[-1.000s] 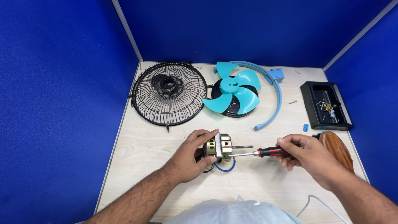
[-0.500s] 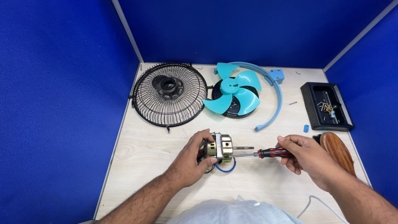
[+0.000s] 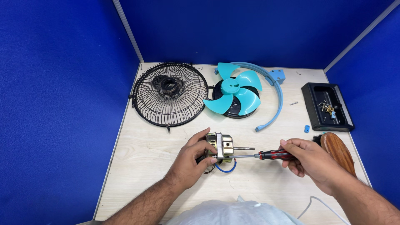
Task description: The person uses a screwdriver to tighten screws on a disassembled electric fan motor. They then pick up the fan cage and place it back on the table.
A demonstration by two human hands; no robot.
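Two hands at work: both meet at a small fan motor near the front edge of the pale wooden table (image 3: 137, 150).
Far left: blue partition walls; nothing lies on the table beside them.
Wire guard: a black fan guard (image 3: 170, 94) lies flat at the back left, already off the fan.
Left hand: the left hand (image 3: 192, 160) is closed around the fan motor (image 3: 221, 147), thumb and fingers pinching its metal body so that it lies on its side, shaft (image 3: 243, 148) pointing right.
Wiring: a blue wire (image 3: 227, 168) loops out just below the motor.
Blade: a turquoise fan blade (image 3: 236, 91) rests on a black round part behind the motor, well apart from it.
Rim: a blue curved rim strip (image 3: 276, 96) arcs round the blade's right side.
Tool: a screwdriver (image 3: 273, 155) with a red and black handle lies level, its tip touching the motor body just under the shaft.
Right hand: the right hand (image 3: 310, 160) is wrapped firmly round the screwdriver handle.
Right edge: a brown wooden oval piece (image 3: 338, 151) lies behind the right hand; a black tray (image 3: 315, 109) holds loose screws.
Progress: judging by the layout, guard, blade and rim are off and the motor is free; its own screws look like the part in hand.
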